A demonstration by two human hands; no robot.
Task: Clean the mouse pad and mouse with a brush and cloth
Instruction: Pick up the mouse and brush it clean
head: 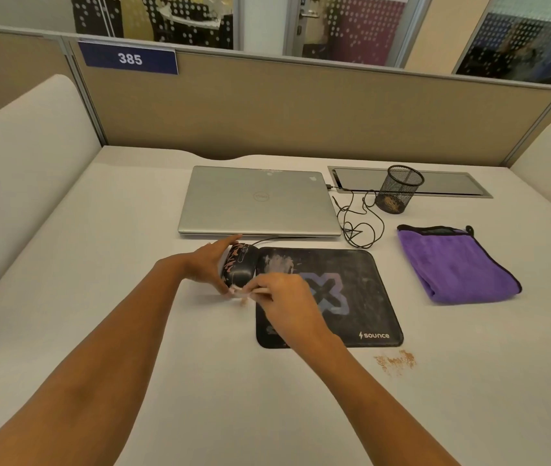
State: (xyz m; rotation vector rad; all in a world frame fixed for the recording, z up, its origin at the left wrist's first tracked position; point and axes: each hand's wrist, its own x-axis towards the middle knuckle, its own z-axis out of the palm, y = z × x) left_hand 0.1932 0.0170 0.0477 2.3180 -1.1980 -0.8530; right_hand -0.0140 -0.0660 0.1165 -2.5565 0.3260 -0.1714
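Note:
A black wired mouse [239, 269] smeared with pinkish dirt is tilted on its side at the left edge of the black mouse pad [351, 297], which carries a whitish smudge near its top left corner. My left hand [208, 264] grips the mouse from the left. My right hand [287, 299] holds a small brush [250, 292], blurred, with its tip at the near end of the mouse. A folded purple cloth [455, 264] lies on the desk to the right of the pad, apart from both hands.
A shut silver laptop [257, 200] lies behind the pad, with a coiled black cable [358, 223] beside it. A black mesh pen cup [400, 190] stands at the back right. Brown crumbs [396, 361] are scattered on the white desk [99, 297] just below the pad.

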